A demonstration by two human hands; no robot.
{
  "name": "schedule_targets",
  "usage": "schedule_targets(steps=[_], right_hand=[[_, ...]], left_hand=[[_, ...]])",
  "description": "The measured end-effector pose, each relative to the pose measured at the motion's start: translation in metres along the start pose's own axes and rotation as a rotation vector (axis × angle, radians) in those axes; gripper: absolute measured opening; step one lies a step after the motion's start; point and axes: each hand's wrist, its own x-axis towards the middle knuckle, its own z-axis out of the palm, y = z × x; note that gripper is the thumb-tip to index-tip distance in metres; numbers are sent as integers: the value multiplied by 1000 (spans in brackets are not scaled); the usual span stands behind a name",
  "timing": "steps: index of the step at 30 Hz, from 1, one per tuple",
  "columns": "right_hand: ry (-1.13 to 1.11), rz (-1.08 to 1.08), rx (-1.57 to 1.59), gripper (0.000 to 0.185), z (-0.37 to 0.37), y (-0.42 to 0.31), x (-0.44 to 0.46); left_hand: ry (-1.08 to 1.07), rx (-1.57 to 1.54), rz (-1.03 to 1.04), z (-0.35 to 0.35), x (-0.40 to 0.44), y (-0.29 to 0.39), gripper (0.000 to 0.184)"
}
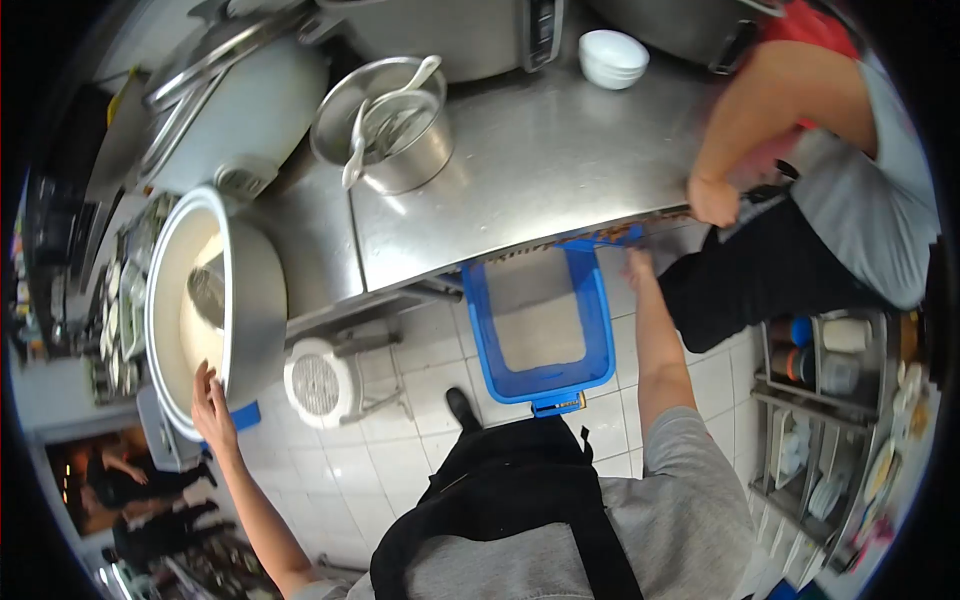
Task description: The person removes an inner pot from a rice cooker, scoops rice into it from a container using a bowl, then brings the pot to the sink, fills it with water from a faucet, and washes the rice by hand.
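Our left hand (212, 408) was loosely open at the rim of the big pot (262, 310), not closed on it; a metal vessel (207, 290) lay inside. Leaning hard there could, we judged, tip the pot. Lower, our right hand (637, 268) reached beside the blue bin (550, 382) below the counter (520, 150), its grip too blurred to tell. Beyond was a co-worker's hand (715, 203).
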Motion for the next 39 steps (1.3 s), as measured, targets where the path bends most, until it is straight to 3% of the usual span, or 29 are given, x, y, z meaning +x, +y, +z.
schedule_targets(steps=[1,4,6,11,13,15,20,26,28,31,33,34,37,39], right_hand=[[93,14,78,54,9,-22,-7],[41,114,269,69,28,-28,10],[-20,68,639,48,41,-22,4],[-108,-42,713,51,57,-2,-79],[-256,-61,803,51,53,22,-115],[-330,-32,787,53,47,56,-146],[-230,57,681,54,-13,119,-214],[-277,85,571,47,-75,150,-256],[-324,91,535,45,-75,149,-260],[-202,156,496,39,-39,139,-274],[33,228,232,35,-26,129,-269],[53,224,260,35,-30,128,-270],[-114,178,250,35,-46,124,-268],[-104,81,221,38,-53,121,-270]], left_hand=[[32,-29,40,2,0,-5,36],[-6,-21,-22,-1,1,7,36],[-9,44,13,-1,2,11,46],[6,108,-46,-1,2,13,44],[36,125,-64,-2,2,11,41],[49,131,-54,-3,1,14,40],[46,208,-32,-9,-2,14,40],[50,189,-44,-12,-5,15,45],[66,208,-39,-11,-5,14,45],[54,192,-35,-15,-11,16,46],[54,177,-35,-14,-9,19,46],[36,177,-46,-13,-9,19,46],[117,198,-6,-8,-8,11,43],[114,159,9,-7,-9,12,44]])
